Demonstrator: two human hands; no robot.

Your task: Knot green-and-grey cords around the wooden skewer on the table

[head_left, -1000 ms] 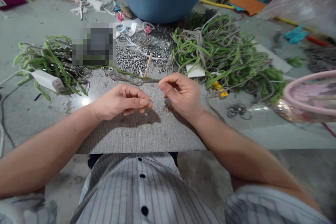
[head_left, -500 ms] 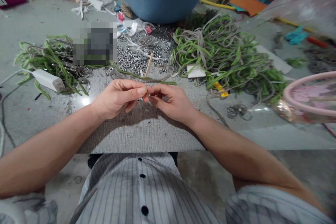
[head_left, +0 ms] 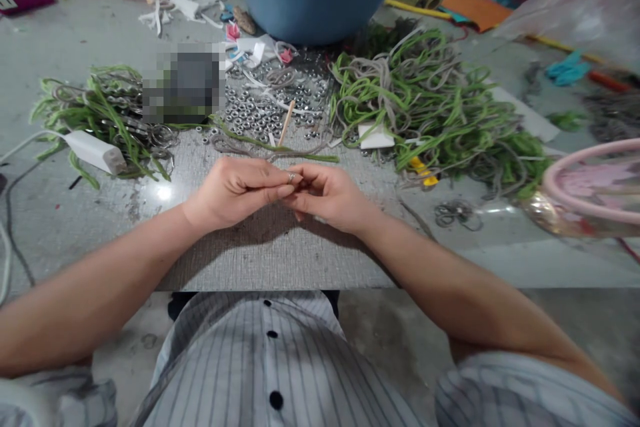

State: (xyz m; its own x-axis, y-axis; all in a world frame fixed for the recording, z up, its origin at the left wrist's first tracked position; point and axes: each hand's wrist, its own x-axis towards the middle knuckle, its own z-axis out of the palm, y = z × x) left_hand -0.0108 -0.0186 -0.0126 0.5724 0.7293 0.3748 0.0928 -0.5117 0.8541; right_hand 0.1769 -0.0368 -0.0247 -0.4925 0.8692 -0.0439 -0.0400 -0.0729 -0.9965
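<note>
Between our two hands, just above the counter and in front of the cord, we have a small shiny metal bit, too small to make out its shape. The grip of our left hand is narrow, thumb and forefinger pinching the bit at their very tips. Our right hand meets it there with its fingers curled in; we cannot tell whether its grip holds the bit too. We judge it light, hard and stiff, unlikely to break but slippery, so it could slip from a loose pinch. We do best to take it by its outer edges, with fingertip pads and light, even pressure, as it offers little surface to hold.
</note>
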